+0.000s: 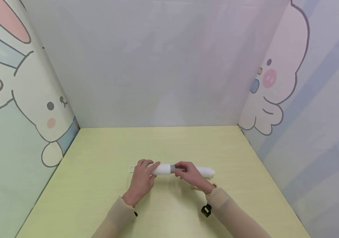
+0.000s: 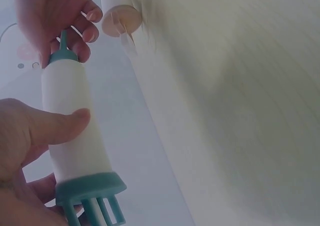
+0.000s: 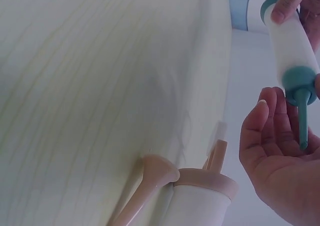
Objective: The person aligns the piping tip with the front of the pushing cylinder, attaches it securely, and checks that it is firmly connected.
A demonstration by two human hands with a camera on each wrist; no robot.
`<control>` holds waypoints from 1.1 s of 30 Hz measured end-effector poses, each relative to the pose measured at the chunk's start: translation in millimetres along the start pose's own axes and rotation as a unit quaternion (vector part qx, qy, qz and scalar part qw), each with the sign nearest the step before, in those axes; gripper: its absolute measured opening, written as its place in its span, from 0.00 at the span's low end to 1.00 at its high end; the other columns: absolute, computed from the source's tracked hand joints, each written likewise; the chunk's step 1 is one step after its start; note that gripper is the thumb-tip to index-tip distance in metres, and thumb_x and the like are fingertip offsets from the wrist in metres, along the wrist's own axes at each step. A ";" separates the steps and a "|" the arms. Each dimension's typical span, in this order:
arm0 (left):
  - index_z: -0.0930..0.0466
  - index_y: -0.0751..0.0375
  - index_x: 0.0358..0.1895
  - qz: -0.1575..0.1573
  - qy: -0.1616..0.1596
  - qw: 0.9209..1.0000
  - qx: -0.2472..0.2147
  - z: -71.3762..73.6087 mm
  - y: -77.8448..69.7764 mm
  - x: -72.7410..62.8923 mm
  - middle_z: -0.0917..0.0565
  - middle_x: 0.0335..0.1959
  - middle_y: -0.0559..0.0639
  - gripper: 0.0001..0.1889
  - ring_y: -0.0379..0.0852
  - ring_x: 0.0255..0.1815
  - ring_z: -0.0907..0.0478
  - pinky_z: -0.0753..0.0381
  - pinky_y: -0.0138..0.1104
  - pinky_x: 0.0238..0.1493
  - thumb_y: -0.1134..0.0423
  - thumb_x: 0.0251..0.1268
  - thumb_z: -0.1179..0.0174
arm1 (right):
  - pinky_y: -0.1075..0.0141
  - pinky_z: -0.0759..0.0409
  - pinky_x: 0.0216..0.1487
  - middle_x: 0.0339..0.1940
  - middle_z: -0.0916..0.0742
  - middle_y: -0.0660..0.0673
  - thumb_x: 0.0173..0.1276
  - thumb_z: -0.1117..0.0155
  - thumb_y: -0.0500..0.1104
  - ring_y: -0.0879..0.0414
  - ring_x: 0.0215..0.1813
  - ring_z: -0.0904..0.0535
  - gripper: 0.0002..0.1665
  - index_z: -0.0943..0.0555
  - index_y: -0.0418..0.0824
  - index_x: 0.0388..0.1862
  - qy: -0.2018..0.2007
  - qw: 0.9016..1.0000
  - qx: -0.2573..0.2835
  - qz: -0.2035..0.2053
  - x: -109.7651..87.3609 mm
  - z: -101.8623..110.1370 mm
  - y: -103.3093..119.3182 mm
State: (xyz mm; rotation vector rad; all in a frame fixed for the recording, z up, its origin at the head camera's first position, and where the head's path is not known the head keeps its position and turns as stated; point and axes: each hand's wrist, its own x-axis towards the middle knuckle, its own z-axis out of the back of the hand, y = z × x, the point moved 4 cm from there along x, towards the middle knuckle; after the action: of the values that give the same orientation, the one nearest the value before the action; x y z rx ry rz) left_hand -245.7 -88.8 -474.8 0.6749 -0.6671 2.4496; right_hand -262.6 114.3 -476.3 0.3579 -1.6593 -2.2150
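My left hand (image 1: 142,177) grips the barrel of a white tube (image 1: 161,169), with its thumb laid along the side in the left wrist view. One end of this tube carries a teal base (image 2: 91,188) with open prongs. At the other end sits a teal cap (image 3: 299,77) with a long, tapered nozzle (image 3: 303,118). My right hand (image 1: 188,172) pinches the cap between thumb and fingers, and the nozzle points toward its palm. Near that hand lies a second white tube (image 1: 205,171) with a beige end (image 3: 207,180). A beige funnel-shaped piece (image 3: 159,170) rests beside it.
The pale yellow table (image 1: 157,142) meets a plain grey back wall (image 1: 157,66). Side panels with a cartoon rabbit (image 1: 35,99) and a cartoon pig (image 1: 276,72) border it left and right. A black wrist device (image 1: 206,210) hangs below the right sleeve.
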 end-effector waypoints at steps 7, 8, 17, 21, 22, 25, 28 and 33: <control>0.17 0.57 0.51 -0.004 0.000 1.000 0.004 -1.7 -1.2 1.0 0.21 0.44 0.57 0.29 0.59 0.47 0.29 0.30 0.49 0.50 0.74 0.37 0.25 | 0.51 0.20 0.41 0.37 0.15 0.41 0.73 0.44 0.47 0.35 0.43 0.20 0.20 0.20 0.29 0.47 -0.012 0.999 0.039 -0.028 6.1 0.8 -20.1; 0.17 0.56 0.51 -0.003 0.001 1.000 0.004 -1.7 -1.1 0.7 0.21 0.44 0.57 0.29 0.59 0.47 0.29 0.30 0.49 0.50 0.74 0.37 0.25 | 0.53 0.19 0.40 0.38 0.15 0.40 0.73 0.44 0.47 0.35 0.43 0.19 0.21 0.21 0.29 0.49 -0.016 0.999 0.045 -0.026 7.0 1.1 -24.1; 0.17 0.56 0.51 0.009 0.013 1.000 0.010 1.1 -1.9 0.1 0.21 0.45 0.57 0.29 0.59 0.48 0.29 0.31 0.50 0.51 0.74 0.39 0.25 | 0.59 0.21 0.46 0.53 0.21 0.34 0.57 0.29 0.32 0.43 0.51 0.21 0.28 0.26 0.34 0.57 -0.017 0.998 0.019 0.052 0.8 4.5 -5.3; 0.17 0.56 0.51 0.009 0.013 1.000 0.006 2.1 -3.0 0.2 0.21 0.45 0.57 0.29 0.59 0.48 0.29 0.30 0.50 0.51 0.74 0.39 0.25 | 0.60 0.21 0.46 0.52 0.20 0.32 0.56 0.31 0.27 0.40 0.52 0.21 0.25 0.25 0.30 0.53 -0.013 0.997 0.026 0.070 -0.9 3.2 1.9; 0.17 0.56 0.51 0.008 0.011 1.000 0.005 2.3 -3.3 0.2 0.21 0.44 0.57 0.29 0.59 0.47 0.29 0.30 0.50 0.51 0.74 0.39 0.25 | 0.59 0.21 0.46 0.51 0.20 0.33 0.57 0.31 0.27 0.39 0.51 0.21 0.23 0.25 0.30 0.52 -0.014 0.997 0.028 0.073 -0.9 2.7 2.3; 0.17 0.56 0.51 0.003 0.007 1.000 0.000 3.2 -4.5 0.7 0.21 0.44 0.57 0.29 0.59 0.47 0.29 0.30 0.50 0.50 0.75 0.38 0.25 | 0.59 0.20 0.44 0.48 0.18 0.33 0.58 0.32 0.27 0.39 0.48 0.20 0.20 0.24 0.28 0.50 -0.016 0.996 0.024 0.084 -0.6 2.1 2.5; 0.17 0.57 0.51 0.001 0.004 1.000 -0.001 3.7 -5.2 0.7 0.21 0.44 0.57 0.29 0.59 0.47 0.29 0.30 0.49 0.50 0.75 0.37 0.25 | 0.60 0.20 0.44 0.47 0.17 0.34 0.60 0.33 0.29 0.41 0.47 0.19 0.18 0.22 0.29 0.50 -0.017 0.997 0.018 0.079 -0.6 1.8 2.0; 0.17 0.57 0.51 0.000 0.002 1.000 0.001 4.2 -5.9 0.0 0.21 0.44 0.58 0.30 0.59 0.47 0.29 0.30 0.50 0.50 0.75 0.36 0.25 | 0.53 0.21 0.45 0.47 0.17 0.38 0.66 0.37 0.35 0.44 0.47 0.18 0.17 0.21 0.30 0.52 -0.009 0.999 0.012 0.038 -1.6 0.7 -0.1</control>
State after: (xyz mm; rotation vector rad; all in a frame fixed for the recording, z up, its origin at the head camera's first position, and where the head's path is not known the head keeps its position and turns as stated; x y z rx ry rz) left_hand -241.0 -86.7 -469.7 0.6706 -0.6630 2.4516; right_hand -261.5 115.6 -476.2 0.2760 -1.6820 -2.1513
